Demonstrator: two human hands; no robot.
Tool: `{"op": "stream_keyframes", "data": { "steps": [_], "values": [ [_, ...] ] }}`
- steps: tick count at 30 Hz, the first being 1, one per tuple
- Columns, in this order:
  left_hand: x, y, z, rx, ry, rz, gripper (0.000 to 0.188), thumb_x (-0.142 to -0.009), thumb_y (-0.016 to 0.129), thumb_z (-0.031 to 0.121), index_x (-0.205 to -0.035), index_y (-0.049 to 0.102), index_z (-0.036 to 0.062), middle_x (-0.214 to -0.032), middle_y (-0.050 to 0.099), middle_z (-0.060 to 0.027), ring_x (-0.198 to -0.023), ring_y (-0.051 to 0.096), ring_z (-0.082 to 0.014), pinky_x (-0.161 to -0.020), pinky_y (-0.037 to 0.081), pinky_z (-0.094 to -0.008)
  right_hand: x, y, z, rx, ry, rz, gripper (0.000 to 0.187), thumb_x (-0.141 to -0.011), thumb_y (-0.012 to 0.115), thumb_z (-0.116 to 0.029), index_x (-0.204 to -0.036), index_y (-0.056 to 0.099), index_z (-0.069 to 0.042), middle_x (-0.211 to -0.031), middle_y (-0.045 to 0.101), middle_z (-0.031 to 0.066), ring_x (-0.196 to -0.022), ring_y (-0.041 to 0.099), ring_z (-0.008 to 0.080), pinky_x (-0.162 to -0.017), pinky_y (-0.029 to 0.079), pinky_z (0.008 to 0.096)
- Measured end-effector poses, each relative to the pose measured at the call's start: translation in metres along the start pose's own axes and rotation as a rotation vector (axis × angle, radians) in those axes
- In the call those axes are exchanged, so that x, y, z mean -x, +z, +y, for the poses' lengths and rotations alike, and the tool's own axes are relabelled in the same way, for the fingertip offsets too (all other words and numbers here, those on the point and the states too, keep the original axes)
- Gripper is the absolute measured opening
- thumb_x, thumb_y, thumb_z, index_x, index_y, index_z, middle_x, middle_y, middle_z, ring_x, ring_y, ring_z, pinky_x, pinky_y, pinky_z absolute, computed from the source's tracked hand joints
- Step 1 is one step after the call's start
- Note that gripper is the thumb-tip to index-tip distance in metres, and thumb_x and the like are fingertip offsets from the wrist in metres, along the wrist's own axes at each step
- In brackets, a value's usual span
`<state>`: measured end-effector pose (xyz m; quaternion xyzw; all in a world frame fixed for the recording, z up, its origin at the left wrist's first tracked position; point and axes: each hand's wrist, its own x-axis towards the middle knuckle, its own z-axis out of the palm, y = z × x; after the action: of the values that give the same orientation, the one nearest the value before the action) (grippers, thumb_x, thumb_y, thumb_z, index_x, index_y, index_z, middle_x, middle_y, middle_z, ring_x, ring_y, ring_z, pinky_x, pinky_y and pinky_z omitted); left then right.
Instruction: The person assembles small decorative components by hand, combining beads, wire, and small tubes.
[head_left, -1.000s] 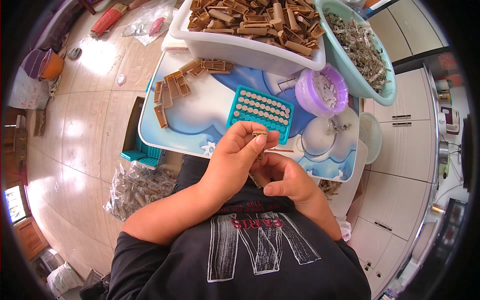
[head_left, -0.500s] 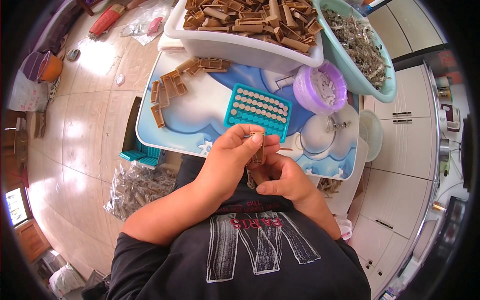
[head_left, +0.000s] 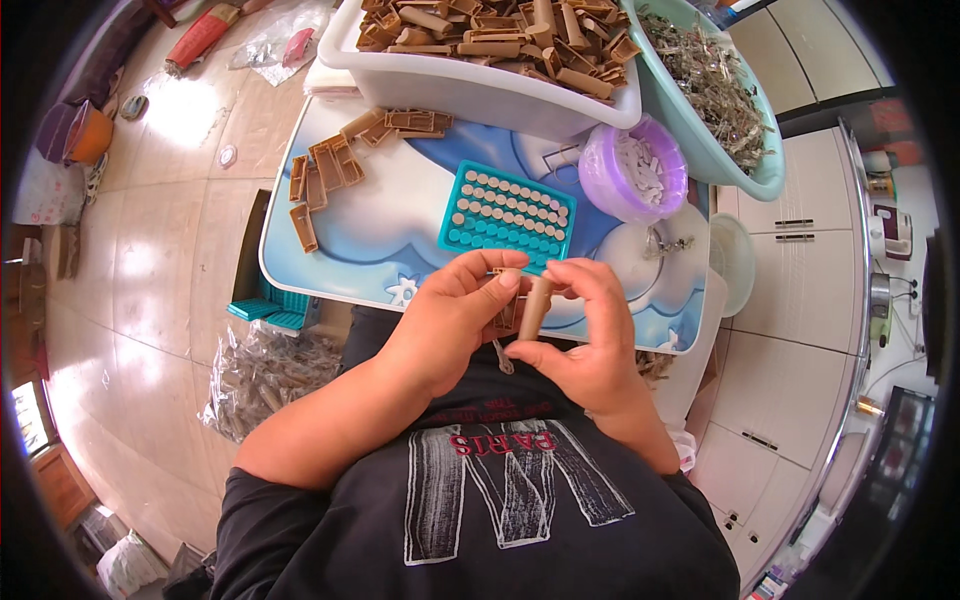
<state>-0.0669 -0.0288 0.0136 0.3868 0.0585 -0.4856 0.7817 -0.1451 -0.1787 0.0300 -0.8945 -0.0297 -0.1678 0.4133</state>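
In front of my chest, my left hand (head_left: 450, 310) is closed on a brown plastic casing (head_left: 506, 316), hollow and open-faced, partly covered by the fingers. Right beside it, my right hand (head_left: 595, 325) pinches a smooth, rounded brown plastic cover (head_left: 536, 308) lengthwise between thumb and fingers. The cover stands nearly upright and overlaps the casing in view; whether they touch I cannot tell. Just beyond my fingertips lies a turquoise tray (head_left: 443, 240), where pale round discs fill the far rows of round slots and the nearer rows show turquoise.
A blue-and-white table (head_left: 350, 240) carries several brown casings (head_left: 335, 163) at its left. Behind stand a white bin (head_left: 480, 95) of brown pieces and a purple bowl (head_left: 590, 185) of small white parts. A mint basin (head_left: 765, 185) holds tangled clear-looking pieces. Bagged parts (head_left: 265, 380) lie on the floor.
My right hand has come up with the rounded cover, which now stands more upright beside the casing. My left hand keeps its hold on the casing. The view has shifted slightly.
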Motion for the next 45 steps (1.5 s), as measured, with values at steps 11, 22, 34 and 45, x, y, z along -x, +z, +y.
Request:
{"op": "stream_keyframes", "data": {
  "steps": [11, 22, 34, 45],
  "values": [
    [0.0, -0.01, -0.004, 0.003, -0.033, -0.108, 0.047, -0.097, 0.039, 0.042, -0.117, 0.051, 0.0017, -0.101, 0.058, -0.0076, -0.094, 0.059, -0.0162, -0.078, 0.049, -0.0285, -0.01, 0.01, -0.002, 0.152, -0.178, -0.061, 0.068, -0.055, 0.082, -0.018, -0.114, 0.051, -0.005, -0.107, 0.057, 0.0097, -0.093, 0.056, 0.0287, -0.08, 0.044, 0.0396],
    [0.004, 0.002, -0.003, -0.109, 0.019, -0.069, 0.037, -0.096, 0.048, 0.016, -0.128, 0.044, -0.0005, -0.109, 0.056, -0.0094, -0.1, 0.057, -0.0151, -0.082, 0.048, -0.0275, -0.006, 0.012, 0.005, 0.176, -0.203, -0.015, 0.064, -0.055, 0.082, -0.019, -0.108, 0.051, -0.004, -0.104, 0.056, 0.0105, -0.092, 0.055, 0.0303, -0.079, 0.044, 0.04],
    [0.011, 0.001, -0.003, -0.93, 0.456, -0.179, 0.077, -0.085, 0.055, -0.008, -0.145, 0.008, 0.0066, -0.109, 0.061, -0.0169, -0.101, 0.06, -0.0204, -0.086, 0.046, -0.0308, 0.001, -0.005, 0.018, 0.001, -0.05, -0.09, 0.035, -0.079, 0.07, -0.025, -0.102, 0.059, -0.001, -0.099, 0.055, 0.0108, -0.089, 0.054, 0.0237, -0.08, 0.043, 0.0311],
    [0.02, 0.007, 0.008, -1.089, 0.525, -0.054, 0.031, -0.078, 0.07, 0.009, -0.105, 0.056, 0.0022, -0.095, 0.065, -0.0145, -0.087, 0.066, -0.0251, -0.074, 0.052, -0.0302, 0.014, 0.007, 0.026, -0.647, 0.103, 0.172, 0.032, -0.083, 0.067, -0.024, -0.099, 0.056, 0.001, -0.1, 0.055, 0.0099, -0.092, 0.052, 0.0176, -0.084, 0.041, 0.0295]
  ]
}}
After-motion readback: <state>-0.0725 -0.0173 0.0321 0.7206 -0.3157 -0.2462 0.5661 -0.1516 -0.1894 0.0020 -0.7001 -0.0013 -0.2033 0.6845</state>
